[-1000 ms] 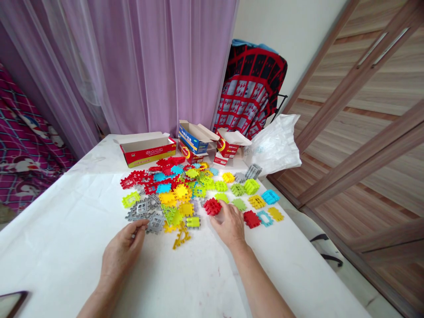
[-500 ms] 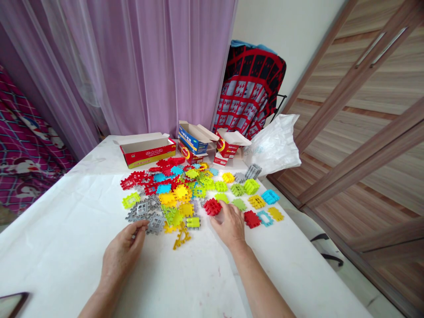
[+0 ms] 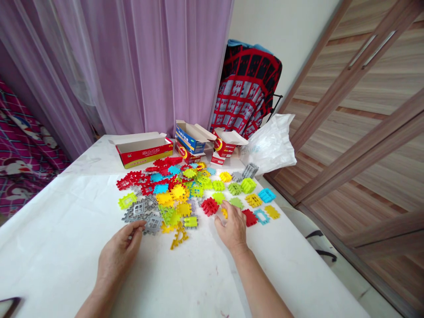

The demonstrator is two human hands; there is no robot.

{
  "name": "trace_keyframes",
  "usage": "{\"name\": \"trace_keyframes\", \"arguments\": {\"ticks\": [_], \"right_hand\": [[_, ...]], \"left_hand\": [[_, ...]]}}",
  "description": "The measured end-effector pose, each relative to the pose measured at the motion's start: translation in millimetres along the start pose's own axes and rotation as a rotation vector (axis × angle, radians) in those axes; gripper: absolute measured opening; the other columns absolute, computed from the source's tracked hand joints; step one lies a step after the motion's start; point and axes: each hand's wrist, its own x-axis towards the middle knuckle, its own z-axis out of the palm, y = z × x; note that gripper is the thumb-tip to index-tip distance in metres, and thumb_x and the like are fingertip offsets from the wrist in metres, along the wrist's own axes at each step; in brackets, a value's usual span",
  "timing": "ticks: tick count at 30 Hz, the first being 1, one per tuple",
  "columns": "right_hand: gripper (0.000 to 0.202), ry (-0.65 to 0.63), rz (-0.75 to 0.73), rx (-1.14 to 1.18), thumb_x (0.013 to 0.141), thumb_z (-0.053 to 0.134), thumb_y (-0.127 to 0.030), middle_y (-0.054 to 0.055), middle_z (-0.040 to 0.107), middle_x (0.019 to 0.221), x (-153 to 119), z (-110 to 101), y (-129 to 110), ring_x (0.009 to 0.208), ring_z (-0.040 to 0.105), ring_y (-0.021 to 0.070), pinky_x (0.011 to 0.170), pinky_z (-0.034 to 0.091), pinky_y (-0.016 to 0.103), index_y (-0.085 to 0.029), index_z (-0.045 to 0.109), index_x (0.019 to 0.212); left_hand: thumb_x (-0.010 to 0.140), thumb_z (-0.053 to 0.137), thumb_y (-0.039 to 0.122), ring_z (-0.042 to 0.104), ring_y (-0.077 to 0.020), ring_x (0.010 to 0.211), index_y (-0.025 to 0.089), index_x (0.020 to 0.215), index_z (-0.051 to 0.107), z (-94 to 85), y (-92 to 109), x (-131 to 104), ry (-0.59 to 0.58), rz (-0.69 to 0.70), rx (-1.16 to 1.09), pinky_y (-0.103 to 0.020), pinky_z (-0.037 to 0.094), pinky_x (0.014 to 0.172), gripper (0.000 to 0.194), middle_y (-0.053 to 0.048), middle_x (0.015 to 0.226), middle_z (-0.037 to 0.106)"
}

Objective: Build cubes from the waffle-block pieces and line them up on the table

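My right hand (image 3: 233, 226) is over the right side of the pile with thumb and fingers apart. Just left of its fingertips rests a red block of toothed plastic building tiles (image 3: 210, 206). A yellow tile (image 3: 225, 213) peeks out between thumb and fingers, partly hidden. My left hand (image 3: 118, 251) hovers at the pile's lower left, thumb and forefinger pinched beside a grey window tile (image 3: 153, 224). Whatever that pinch may hold is hidden. A dark yellow triangular frame piece (image 3: 179, 238) and a lime piece (image 3: 190, 222) lie between the hands.
Behind the pile stand a long red open box (image 3: 145, 152), a blue box (image 3: 190, 138) on a red one, and another red box (image 3: 225, 143). A white plastic bag (image 3: 270, 143) lies at the back right. Tiles and blocks, including a cyan block (image 3: 266, 195), are spread along the right.
The red block has left my right hand and lies on the table. That hand's fingers have parted, uncovering a yellow tile. My left hand keeps its pinch beside the grey tile.
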Motion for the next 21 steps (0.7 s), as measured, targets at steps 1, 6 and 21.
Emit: {"name": "trace_keyframes", "arguments": {"ticks": [1,6,21], "right_hand": [[0.045,-0.001,-0.004,-0.003,0.077,0.057,-0.022,0.009,0.069,0.103,0.7,1.0,-0.4,0.102,0.055,0.0272,0.087,0.038,0.039,-0.018,0.055,0.122],[0.049,-0.008,-0.02,-0.008,0.076,0.057,-0.021,0.009,0.07,0.106,2.6,4.2,-1.3,0.103,0.055,0.0278,0.088,0.038,0.04,-0.018,0.054,0.124],[0.048,-0.055,0.0,-0.03,0.078,0.06,-0.025,0.009,0.069,0.111,0.8,5.9,0.8,0.104,0.055,0.0267,0.088,0.035,0.038,-0.016,0.054,0.124]], "left_hand": [[0.076,0.046,0.044,0.073,-0.0177,0.074,0.029,0.088,0.071,-0.7,1.1,-0.1,0.002,0.002,-0.003,-0.021,0.052,0.061,0.032,0.003,0.081,0.079],[0.076,0.046,0.044,0.072,-0.0175,0.068,0.029,0.088,0.072,-2.8,6.0,0.1,0.003,-0.011,-0.005,-0.022,0.053,0.06,0.032,0.002,0.08,0.079],[0.077,0.046,0.044,0.071,-0.0161,0.066,0.028,0.089,0.073,-1.0,4.5,-0.3,0.009,-0.021,-0.008,-0.02,0.053,0.061,0.033,0.002,0.08,0.078]]}}
